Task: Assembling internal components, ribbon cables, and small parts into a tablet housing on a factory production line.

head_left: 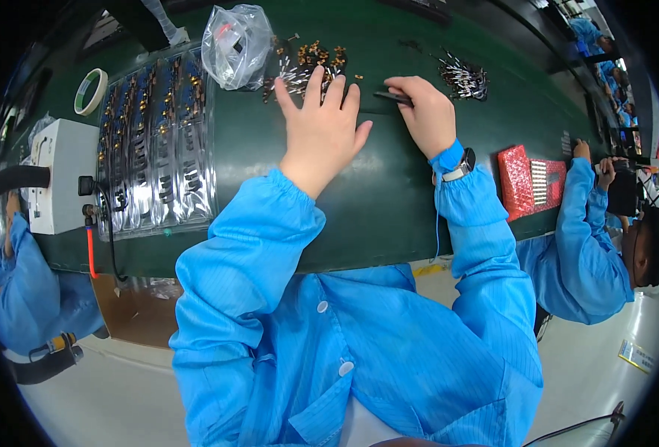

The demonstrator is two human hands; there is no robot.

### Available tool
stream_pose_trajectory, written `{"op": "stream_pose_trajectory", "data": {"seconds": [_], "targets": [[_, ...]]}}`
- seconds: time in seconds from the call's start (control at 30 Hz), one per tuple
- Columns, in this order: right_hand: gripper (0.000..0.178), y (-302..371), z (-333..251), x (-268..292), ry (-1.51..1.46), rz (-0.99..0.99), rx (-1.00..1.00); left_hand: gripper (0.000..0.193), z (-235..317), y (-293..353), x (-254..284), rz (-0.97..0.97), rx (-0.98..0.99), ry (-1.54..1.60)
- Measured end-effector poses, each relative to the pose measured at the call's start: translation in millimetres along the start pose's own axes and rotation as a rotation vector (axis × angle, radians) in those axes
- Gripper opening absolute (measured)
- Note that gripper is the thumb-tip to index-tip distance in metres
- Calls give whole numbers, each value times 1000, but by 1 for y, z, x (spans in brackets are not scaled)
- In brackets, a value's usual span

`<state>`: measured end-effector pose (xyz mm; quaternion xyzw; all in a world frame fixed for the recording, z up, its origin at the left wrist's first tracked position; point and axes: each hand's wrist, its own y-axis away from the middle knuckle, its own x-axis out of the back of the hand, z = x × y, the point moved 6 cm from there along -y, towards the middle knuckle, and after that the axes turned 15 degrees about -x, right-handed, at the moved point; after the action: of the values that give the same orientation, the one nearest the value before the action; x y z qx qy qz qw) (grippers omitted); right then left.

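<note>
While a slim black tool (pixel 390 97) is pinched in the right hand (pixel 426 115), the left hand (pixel 318 130) is held, fingers spread, at the far-left small parts (pixel 293 74), judged light, stiff and best gripped endwise.

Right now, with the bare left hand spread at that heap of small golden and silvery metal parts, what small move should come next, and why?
Probably ease the slim black tool leftward to the small golden metal piece: that piece lies apart from the heap, and the tool, held in the right hand, points roughly its way.
</note>
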<state>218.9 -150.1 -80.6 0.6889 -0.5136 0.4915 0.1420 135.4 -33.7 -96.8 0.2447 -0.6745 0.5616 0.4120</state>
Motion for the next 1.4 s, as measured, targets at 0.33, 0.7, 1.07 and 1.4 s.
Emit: {"op": "stream_pose_trajectory", "data": {"seconds": [0.33,0.7,1.07,1.4], "targets": [[24,8,-8,-10,388,93,312,47,3,1,-7,-155,49,22],[31,9,11,-1,9,-5,31,49,8,1,-3,-212,27,27],[23,2,23,4,-114,14,-130,46,11,1,1,-180,48,66],[17,-5,15,-7,-98,-38,-88,44,4,-2,0,-139,168,80]]}}
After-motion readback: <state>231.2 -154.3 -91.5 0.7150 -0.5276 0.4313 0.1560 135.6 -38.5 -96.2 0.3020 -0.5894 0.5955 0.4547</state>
